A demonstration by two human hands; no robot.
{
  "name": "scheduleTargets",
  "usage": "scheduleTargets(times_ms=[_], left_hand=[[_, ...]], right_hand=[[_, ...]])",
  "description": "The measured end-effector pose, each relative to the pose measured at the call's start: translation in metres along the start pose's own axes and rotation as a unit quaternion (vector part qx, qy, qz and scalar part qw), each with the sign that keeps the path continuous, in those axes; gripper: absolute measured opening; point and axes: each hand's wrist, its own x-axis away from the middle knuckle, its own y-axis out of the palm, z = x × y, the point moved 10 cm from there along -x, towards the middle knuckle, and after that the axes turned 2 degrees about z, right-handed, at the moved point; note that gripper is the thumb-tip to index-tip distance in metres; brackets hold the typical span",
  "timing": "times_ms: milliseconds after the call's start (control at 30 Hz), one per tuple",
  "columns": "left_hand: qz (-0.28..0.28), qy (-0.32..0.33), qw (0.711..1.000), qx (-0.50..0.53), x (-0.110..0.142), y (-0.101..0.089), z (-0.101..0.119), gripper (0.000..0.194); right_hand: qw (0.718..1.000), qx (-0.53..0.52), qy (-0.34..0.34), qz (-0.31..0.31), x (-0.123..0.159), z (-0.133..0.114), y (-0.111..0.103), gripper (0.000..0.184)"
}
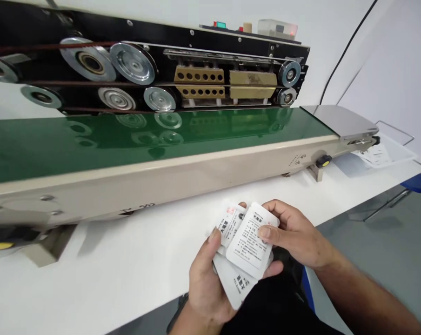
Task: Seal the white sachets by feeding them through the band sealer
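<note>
Several small white printed tea packets (235, 284) are fanned out in my left hand (208, 284), which is closed around them from below with the thumb on top. My right hand (294, 232) pinches the uppermost tea packet (250, 246) at its right edge, thumb on its printed face. That packet overlaps the others, so parts of them are hidden. Both hands are over the near edge of the white table (133, 265), in front of a conveyor sealing machine (217, 158).
The machine's green belt (210, 135) runs across the view beneath metal wheels (132, 63) and brass blocks (199, 83). A clear plastic bin (398, 151) holding white packets stands at its right end. A black adjusting knob (324, 161) juts from the frame. A blue stool (419, 183) is at far right.
</note>
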Motion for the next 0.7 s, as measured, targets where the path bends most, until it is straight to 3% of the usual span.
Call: scheduleTargets(times_ms=[133, 233, 333, 400, 467, 567, 633, 700], left_hand=[[0.029, 0.004, 0.999, 0.019, 0.002, -0.003, 0.001, 0.080], [0.038, -0.001, 0.999, -0.013, 0.004, -0.006, 0.001, 0.077], [-0.010, -0.017, 0.999, -0.046, 0.004, -0.001, -0.003, 0.071], [-0.050, -0.025, 0.997, -0.060, 0.004, 0.002, -0.007, 0.066], [-0.081, -0.035, 0.993, -0.074, 0.004, 0.003, -0.013, 0.057], [-0.105, -0.062, 0.988, -0.097, 0.006, 0.001, -0.025, 0.042], [-0.078, -0.053, 0.990, -0.108, 0.006, -0.007, -0.026, 0.033], [-0.027, -0.017, 0.992, -0.121, 0.004, -0.020, -0.018, 0.026]], right_hand=[[0.998, -0.059, 0.011, 0.001, 0.001, 0.000, -0.007, 0.028], [0.991, -0.084, -0.009, 0.100, 0.009, -0.014, -0.038, 0.031], [0.956, -0.046, -0.141, 0.255, 0.031, -0.051, -0.073, 0.024], [0.926, 0.048, -0.234, 0.292, 0.044, -0.073, -0.074, 0.021], [0.906, 0.174, -0.297, 0.247, 0.045, -0.083, -0.052, 0.021], [0.877, 0.319, -0.342, 0.110, 0.037, -0.077, -0.010, 0.023], [0.887, 0.342, -0.308, 0.027, 0.028, -0.064, 0.006, 0.025], [0.920, 0.318, -0.226, -0.048, 0.020, -0.049, 0.012, 0.032]])
